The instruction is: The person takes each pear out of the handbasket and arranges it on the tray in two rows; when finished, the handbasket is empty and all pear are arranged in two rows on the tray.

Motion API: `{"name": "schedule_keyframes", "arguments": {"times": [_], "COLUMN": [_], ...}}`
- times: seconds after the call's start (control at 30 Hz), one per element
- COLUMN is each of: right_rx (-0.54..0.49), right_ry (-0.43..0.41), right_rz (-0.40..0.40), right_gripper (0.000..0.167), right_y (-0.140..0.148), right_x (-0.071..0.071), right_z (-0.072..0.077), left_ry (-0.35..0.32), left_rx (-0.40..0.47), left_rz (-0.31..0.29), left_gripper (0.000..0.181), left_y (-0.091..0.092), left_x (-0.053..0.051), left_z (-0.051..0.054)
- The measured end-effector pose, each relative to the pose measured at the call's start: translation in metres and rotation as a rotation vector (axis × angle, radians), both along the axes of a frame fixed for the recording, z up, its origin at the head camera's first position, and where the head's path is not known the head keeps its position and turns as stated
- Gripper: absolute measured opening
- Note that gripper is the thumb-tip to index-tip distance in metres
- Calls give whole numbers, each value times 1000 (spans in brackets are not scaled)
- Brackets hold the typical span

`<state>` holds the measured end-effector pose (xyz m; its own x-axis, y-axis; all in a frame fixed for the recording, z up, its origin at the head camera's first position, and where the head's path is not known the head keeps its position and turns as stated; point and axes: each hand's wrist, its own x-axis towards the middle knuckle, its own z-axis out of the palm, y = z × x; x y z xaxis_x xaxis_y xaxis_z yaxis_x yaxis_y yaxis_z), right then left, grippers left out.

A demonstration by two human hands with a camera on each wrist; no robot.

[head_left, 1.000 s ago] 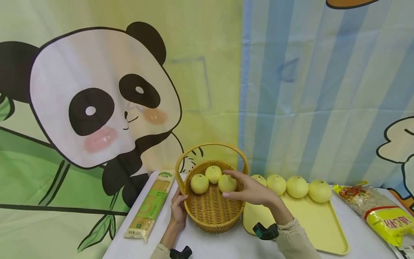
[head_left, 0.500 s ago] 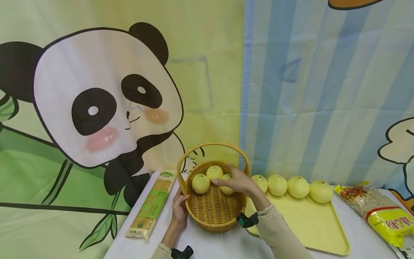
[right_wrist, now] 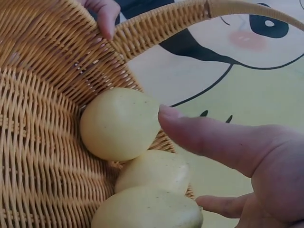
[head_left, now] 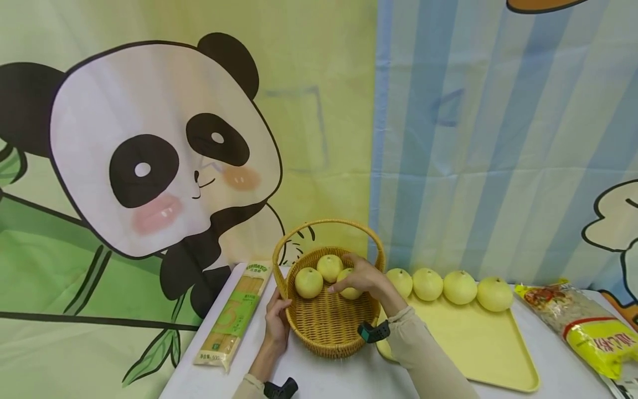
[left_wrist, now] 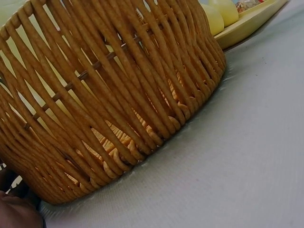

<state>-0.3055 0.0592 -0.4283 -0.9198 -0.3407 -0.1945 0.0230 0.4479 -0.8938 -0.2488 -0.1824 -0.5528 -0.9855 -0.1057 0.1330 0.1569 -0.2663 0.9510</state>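
A wicker basket (head_left: 329,327) (left_wrist: 118,80) with a tall handle holds three round pale-yellow fruits: one at left (head_left: 309,283), one at back (head_left: 329,268) and one at right (head_left: 349,288). My left hand (head_left: 276,324) grips the basket's left side, its thumb over the rim; the right wrist view shows this thumb (right_wrist: 107,18) beside the handle's base. My right hand (head_left: 366,277) (right_wrist: 280,175) reaches over the right rim, around the right fruit, thumb and fingers spread apart. In the right wrist view a fingertip is at that fruit's (right_wrist: 147,209) edge; contact is unclear.
Right of the basket lies a yellow tray (head_left: 478,349), with several more fruits (head_left: 459,287) in a row along its back edge. A noodle packet (head_left: 234,316) lies at left, a yellow-ended food bag (head_left: 583,327) at far right. A printed curtain (head_left: 319,138) hangs behind.
My right hand has moved left and further into the basket over the right fruit, its thumb lately shifting slightly down and away from the back fruit. My left hand keeps its hold.
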Motion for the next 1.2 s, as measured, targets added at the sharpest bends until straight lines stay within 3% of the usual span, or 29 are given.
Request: {"name": "schedule_keyframes", "arguments": {"times": [0.5, 0.57, 0.8, 0.93, 1.2], "right_rx": [72, 66, 63, 63, 18], "right_ry": [-22, -12, 6, 16, 114], "right_rz": [-24, -24, -1, 1, 100], "right_gripper": [101, 98, 63, 67, 71], "right_y": [-6, -6, -5, -3, 2], "right_x": [-12, -13, -14, -11, 0], "right_z": [-30, -31, -29, -27, -20], "left_ry": [-16, -10, -13, -8, -15], "left_rx": [28, 25, 24, 19, 12], "left_rz": [11, 8, 10, 5, 17], "left_gripper": [77, 75, 77, 77, 72], "left_y": [3, 2, 1, 1, 0], "left_x": [2, 1, -1, -1, 0], "left_z": [-1, 0, 0, 0, -1]}}
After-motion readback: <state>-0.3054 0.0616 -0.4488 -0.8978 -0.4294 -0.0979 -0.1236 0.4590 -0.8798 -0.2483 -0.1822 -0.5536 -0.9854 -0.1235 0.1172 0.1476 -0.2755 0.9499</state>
